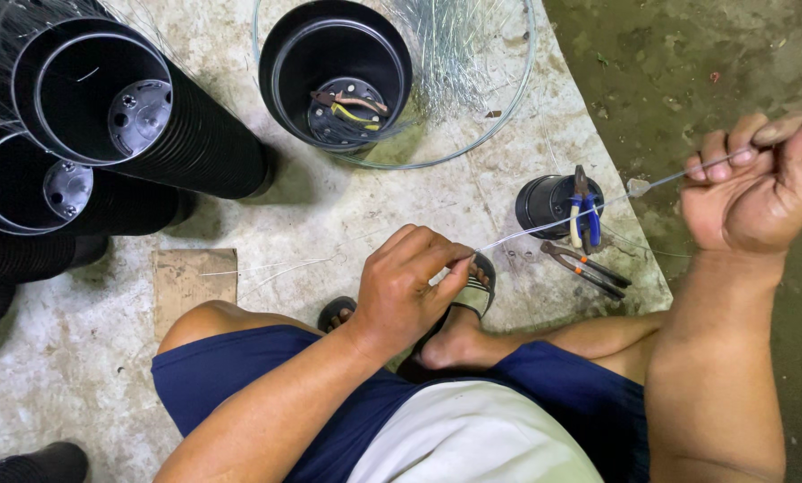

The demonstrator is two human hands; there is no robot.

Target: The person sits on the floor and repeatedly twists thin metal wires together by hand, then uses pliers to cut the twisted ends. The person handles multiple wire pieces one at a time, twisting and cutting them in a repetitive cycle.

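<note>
Across the middle of the frame a thin wire point(562, 224) runs taut: the left hand point(410, 286) pinches its lower end at centre, and the right hand point(754, 183), raised at upper right, grips the other end in clenched fingers, pulling it straight. Pliers point(584, 266) lie near on the concrete floor point(347, 215), beside a small black pot point(544, 204).

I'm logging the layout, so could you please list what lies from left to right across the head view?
Pot stacks → cardboard → open pot → left hand → small pot → pliers → right hand, wire stretched between the hands.
</note>
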